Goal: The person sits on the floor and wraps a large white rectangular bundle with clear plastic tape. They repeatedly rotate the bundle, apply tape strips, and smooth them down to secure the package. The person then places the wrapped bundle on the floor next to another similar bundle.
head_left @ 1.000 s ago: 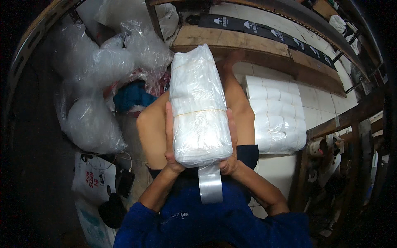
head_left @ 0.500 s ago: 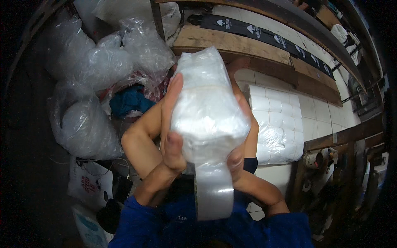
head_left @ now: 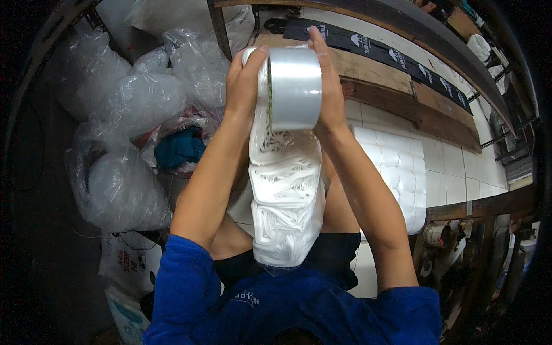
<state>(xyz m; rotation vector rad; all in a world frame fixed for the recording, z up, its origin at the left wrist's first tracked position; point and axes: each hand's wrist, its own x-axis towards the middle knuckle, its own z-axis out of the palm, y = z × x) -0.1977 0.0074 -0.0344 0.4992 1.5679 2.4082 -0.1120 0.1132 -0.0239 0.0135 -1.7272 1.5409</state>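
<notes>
A long white bundle point(head_left: 287, 198) of folded, layered material in clear plastic is held upright before my lap, its folded edges showing. Across its far end sits a wide, shiny roll of clear tape point(head_left: 296, 89), with a green-tinged inner edge. My left hand point(head_left: 246, 83) is closed around the bundle's left side, thumb over the edge beside the tape. My right hand point(head_left: 329, 86) presses along the other side, fingers pointing away from me, close against the tape roll. The fingers under the far end are partly hidden.
Large clear plastic bags point(head_left: 123, 190) crowd the left, beside a teal cloth point(head_left: 178, 148). A white plastic-wrapped stack point(head_left: 397, 172) lies on the tiles at right. Beyond it are a wooden plank point(head_left: 391, 103) and a black printed strip point(head_left: 368, 49). A shelf frame point(head_left: 483, 202) stands at right.
The bundle has turned and tilted, now showing its folded edges. The tape roll has gone from its near end to its far end. Both hands have moved farther away from me.
</notes>
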